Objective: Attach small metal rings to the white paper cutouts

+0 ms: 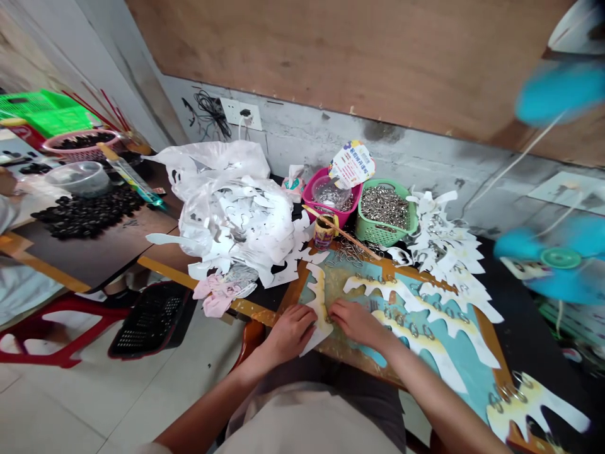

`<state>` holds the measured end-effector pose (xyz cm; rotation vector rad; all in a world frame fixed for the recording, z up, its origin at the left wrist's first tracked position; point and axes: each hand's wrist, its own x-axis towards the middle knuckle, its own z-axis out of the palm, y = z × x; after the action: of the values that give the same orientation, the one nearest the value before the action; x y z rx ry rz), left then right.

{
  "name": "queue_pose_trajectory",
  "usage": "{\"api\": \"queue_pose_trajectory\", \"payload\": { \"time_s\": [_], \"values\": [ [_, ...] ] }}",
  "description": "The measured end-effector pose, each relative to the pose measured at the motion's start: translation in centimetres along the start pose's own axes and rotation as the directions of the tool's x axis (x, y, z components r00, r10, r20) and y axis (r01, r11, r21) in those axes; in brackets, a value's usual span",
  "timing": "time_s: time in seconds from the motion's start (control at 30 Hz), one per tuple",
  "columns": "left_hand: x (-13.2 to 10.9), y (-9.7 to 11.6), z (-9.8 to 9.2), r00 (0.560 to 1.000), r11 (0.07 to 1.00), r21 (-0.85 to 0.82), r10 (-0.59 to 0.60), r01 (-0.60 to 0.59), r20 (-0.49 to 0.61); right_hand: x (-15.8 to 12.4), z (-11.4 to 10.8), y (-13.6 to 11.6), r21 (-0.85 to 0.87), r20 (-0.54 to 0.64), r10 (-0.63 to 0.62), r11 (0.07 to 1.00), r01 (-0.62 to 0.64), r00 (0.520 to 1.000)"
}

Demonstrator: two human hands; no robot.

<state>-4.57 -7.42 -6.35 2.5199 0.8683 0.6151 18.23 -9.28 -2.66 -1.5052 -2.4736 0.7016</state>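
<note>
My left hand [293, 329] presses its bent fingers on a white cut-out piece [319, 296] with a wavy edge and a yellowish strip, holding it at the front of the work board. My right hand [353, 320] has its fingers drawn together at the piece's right edge; whatever is between the fingertips is too small to make out. To the right, similar white pieces [418, 337] lie on the blue-green board [477, 388], with metal rings [414, 329] along their yellowish edges. Loose metal rings [348, 253] are scattered behind my hands.
A pink basket [308, 194] and a green basket [384, 234] of metal parts stand behind a small can [324, 232] with a stick across it. White cut-outs fill a plastic bag [222, 157] at left. A blue-bladed fan [560, 258] stands right. Another person's sleeve [7, 214] shows far left.
</note>
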Motion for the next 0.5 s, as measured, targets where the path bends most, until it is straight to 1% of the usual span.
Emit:
{"api": "queue_pose_trajectory", "payload": {
  "time_s": [0.07, 0.13, 0.23, 0.27, 0.3, 0.4, 0.43, 0.5],
  "values": [
    [0.0, 0.0, 0.0, 1.000, 1.000, 0.004, 0.004, -0.004, -0.005, 0.2, -0.6, 0.1, -0.019, -0.005, -0.002, 1.000, 0.002, 1.000],
    [0.0, 0.1, 0.0, 1.000, 1.000, 0.006, 0.003, -0.003, -0.005, 1.2, -1.5, 0.6, -0.053, -0.043, 0.026, 0.998, -0.028, 0.999],
    [0.1, 0.2, 0.0, 1.000, 1.000, 0.010, 0.006, -0.005, -0.018, 4.1, -2.8, 1.9, -0.141, -0.151, 0.158, 0.974, -0.179, 0.976],
    [0.1, 0.2, 0.0, 1.000, 1.000, 0.009, 0.006, -0.006, -0.025, 5.3, -3.1, 2.4, -0.175, -0.178, 0.211, 0.954, -0.242, 0.961],
    [0.1, 0.3, -0.1, 0.999, 1.000, 0.006, 0.006, -0.006, -0.032, 6.6, -3.3, 2.9, -0.188, -0.192, 0.234, 0.944, -0.270, 0.953],
    [0.2, 0.2, -0.2, 0.999, 1.000, -0.011, -0.009, 0.009, -0.049, 9.5, -3.3, 4.1, -0.209, -0.202, 0.243, 0.936, -0.284, 0.949],
    [0.2, 0.2, -0.3, 0.998, 1.000, -0.016, -0.017, 0.016, -0.055, 9.9, -3.1, 4.2, -0.215, -0.203, 0.236, 0.936, -0.278, 0.951],
    [0.1, -0.1, -0.3, 0.997, 0.999, -0.023, -0.033, 0.032, -0.068, 9.9, -2.9, 4.3, -0.222, -0.206, 0.213, 0.941, -0.257, 0.955]
  ]
}}
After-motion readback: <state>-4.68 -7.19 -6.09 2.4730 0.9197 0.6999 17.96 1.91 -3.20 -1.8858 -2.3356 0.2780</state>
